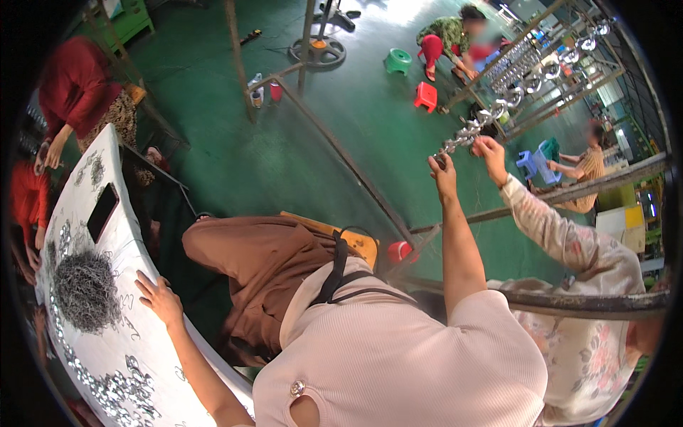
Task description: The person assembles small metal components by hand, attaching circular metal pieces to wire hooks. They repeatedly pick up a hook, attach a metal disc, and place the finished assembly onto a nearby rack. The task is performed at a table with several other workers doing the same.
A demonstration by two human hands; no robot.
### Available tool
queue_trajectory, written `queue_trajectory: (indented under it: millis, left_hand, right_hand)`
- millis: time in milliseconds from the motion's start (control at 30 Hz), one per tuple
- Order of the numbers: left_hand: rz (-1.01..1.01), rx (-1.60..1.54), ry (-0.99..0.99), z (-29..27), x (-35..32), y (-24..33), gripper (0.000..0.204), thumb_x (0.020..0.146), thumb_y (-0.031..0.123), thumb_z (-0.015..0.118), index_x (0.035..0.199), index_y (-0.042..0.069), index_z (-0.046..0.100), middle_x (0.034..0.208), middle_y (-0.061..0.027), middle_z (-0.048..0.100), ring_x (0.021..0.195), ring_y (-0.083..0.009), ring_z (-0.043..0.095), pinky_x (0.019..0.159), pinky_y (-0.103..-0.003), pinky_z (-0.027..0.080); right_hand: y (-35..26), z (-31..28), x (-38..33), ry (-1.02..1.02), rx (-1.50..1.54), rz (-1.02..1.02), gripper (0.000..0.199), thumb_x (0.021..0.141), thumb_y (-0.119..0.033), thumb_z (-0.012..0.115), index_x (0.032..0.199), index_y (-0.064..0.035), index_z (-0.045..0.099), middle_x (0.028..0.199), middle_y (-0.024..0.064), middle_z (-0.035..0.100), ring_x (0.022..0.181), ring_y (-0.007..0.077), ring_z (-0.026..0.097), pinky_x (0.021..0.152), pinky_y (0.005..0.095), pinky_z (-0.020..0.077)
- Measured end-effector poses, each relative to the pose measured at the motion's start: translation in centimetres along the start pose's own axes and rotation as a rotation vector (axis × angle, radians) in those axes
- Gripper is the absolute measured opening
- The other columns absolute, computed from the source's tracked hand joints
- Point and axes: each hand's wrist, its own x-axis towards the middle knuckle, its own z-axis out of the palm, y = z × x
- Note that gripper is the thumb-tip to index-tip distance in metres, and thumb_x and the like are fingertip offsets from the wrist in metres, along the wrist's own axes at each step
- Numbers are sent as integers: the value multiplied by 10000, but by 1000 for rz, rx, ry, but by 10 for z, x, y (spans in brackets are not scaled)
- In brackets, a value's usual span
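Observation:
My left hand (162, 300) lies on the edge of the white-covered table (146, 245), fingers spread, holding nothing. Beside it on the cloth is a dark heap of thin bent wire hooks (87, 292). Farther along the table lie many small shiny metal pieces (124, 390). Out to the right, my right hand (445, 176) is raised and pinches the near end of a string of shiny silver metal pieces (469, 134). Close by, a co-worker's hand (491, 158) in a floral sleeve also reaches to that string. The exact shape of the pieces is too small to tell.
A black phone (103, 212) lies on the table. Metal frame bars (341, 160) cross the green floor, and a rack of hanging shiny parts (523, 67) stands at far right. Red (425, 96) and green stools (398, 61) stand beyond. Co-workers sit left and right.

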Motion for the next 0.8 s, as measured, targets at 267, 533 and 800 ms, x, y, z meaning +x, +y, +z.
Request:
queue_trajectory:
  millis: [267, 533, 800]
  left_hand:
    - [-35, -238, 7, 2, -4, 7, 246, 762, 6, 564, 981, 102, 620, 1525, -250, 157, 1411, -459, 114, 1068, -682, 152]
    - [-80, -125, 72, -13, -13, 3, 163, 777, 105, 596, 938, 97, 620, 1504, -263, 183, 1390, -470, 169, 1047, -686, 206]
    - [-68, -163, 70, 8, -4, 2, 241, 924, 201, 474, 1056, 105, 651, 1541, -223, 141, 1410, -468, 98, 1070, -684, 141]
  right_hand:
    - [-11, 17, 23, -185, 143, 37, 425, 888, -367, 634, 1211, -90, 612, 1108, 18, 650, 987, 144, 622, 784, 322, 496]
    - [8, 36, 19, -218, 75, 21, 344, 863, -443, 653, 917, -105, 617, 898, -23, 626, 835, 124, 565, 711, 346, 418]
    - [-32, 20, -60, 77, -128, -101, 334, 853, -362, 685, 801, -32, 680, 668, -35, 568, 593, 67, 466, 529, 244, 393]
